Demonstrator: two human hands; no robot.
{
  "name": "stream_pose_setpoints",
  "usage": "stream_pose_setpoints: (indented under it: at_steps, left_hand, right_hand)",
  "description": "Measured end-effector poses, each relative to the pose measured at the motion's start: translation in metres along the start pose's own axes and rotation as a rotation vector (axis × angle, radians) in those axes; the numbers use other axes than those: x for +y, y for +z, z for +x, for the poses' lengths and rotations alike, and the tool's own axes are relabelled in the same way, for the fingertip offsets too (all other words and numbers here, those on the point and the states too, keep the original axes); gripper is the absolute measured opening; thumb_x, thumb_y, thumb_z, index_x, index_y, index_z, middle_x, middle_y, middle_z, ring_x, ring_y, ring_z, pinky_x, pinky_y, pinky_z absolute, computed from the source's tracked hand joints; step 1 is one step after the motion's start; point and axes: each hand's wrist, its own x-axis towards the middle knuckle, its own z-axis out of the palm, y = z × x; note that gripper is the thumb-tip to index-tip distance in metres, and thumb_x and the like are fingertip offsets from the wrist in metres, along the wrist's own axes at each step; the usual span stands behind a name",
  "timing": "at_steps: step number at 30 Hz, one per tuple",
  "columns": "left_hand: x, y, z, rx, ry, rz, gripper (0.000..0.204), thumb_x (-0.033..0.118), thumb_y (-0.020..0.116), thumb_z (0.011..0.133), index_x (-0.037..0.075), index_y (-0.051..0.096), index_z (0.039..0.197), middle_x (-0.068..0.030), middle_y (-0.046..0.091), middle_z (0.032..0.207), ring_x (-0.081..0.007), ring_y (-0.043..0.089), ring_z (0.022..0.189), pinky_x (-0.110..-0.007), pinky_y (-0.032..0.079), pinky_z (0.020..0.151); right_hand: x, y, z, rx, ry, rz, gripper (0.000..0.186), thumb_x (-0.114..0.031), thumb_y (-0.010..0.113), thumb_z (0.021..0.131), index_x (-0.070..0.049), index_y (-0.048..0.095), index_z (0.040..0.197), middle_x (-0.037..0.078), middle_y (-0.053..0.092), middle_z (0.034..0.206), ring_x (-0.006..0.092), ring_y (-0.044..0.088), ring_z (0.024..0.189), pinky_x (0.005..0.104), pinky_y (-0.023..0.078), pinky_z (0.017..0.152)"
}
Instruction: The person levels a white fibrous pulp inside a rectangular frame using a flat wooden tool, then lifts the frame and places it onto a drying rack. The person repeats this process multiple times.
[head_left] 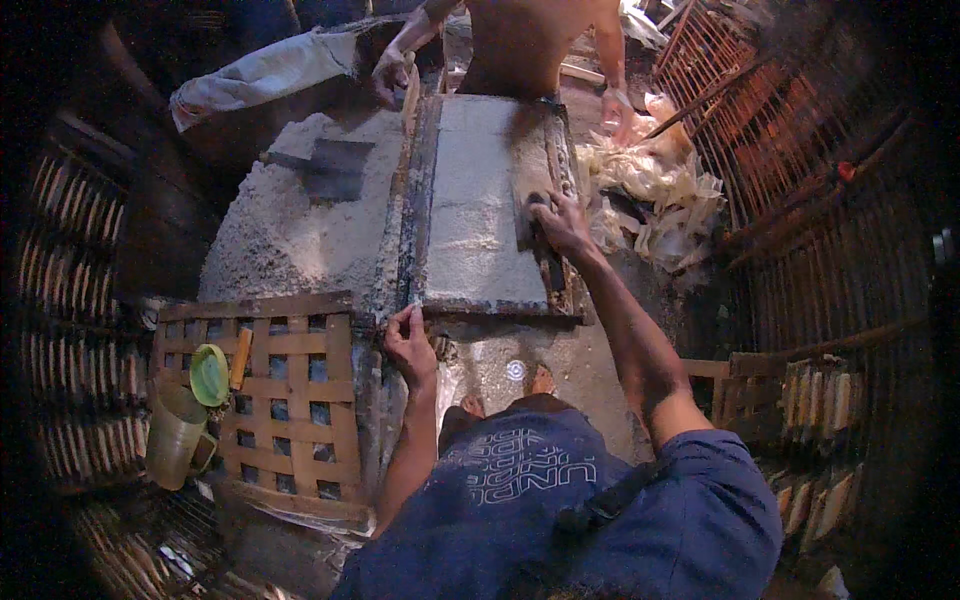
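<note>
Left bare hand (412, 350) is resting at near-left corner of a long, dark rectangular frame (490, 307) holding white crumbly powder (475, 235), right bare hand (562, 226) is curling over its right side, shirtless co-worker (530, 45) is standing at far end.

Long frame (490, 307): apparently wood, dark, worn, its edges dusted with powder. Fill (470, 205): white, powdery, matt, fairly level with slight ridges. Heap (262, 245): same pale look, coarse, crumbly, rough. Lattice panel (262, 385): flat brown slats, wood-like, matt. Jug (172, 440): translucent plastic, dull sheen. Green cup (209, 375): smooth plastic, by its look. Crumpled sheeting (660, 200): thin, pale, plastic-like, glossy at the folds. Sack (265, 75): pale cloth or woven plastic, creased. Shirt (690, 510): navy cloth, matt, printed.
</note>
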Motion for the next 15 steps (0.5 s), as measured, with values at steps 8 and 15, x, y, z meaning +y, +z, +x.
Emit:
stream_pose_setpoints:
  at_steps: [8,15]
  left_hand:
    - [0.003,-0.005,-0.007,0.04,0.011,0.014,0.018,0.014,0.064,0.091,-0.001,0.066,0.1,-0.0077,0.067,0.099,-0.0167,0.059,0.093,-0.032,0.045,0.089]
    - [-0.011,-0.013,-0.006,-0.004,0.003,-0.045,0.019,0.018,0.064,0.094,0.0,0.066,0.1,-0.0043,0.066,0.094,-0.0119,0.058,0.084,-0.029,0.048,0.078]
  right_hand:
    - [0.012,0.042,-0.083,0.193,-0.098,-0.333,0.052,-0.024,0.058,0.091,0.002,0.046,0.134,0.028,0.06,0.118,0.039,0.06,0.111,0.043,0.047,0.094]
    - [-0.001,0.052,-0.054,0.097,-0.043,-0.305,0.057,-0.027,0.06,0.089,-0.002,0.044,0.138,0.027,0.063,0.116,0.04,0.062,0.107,0.0439,0.049,0.091]
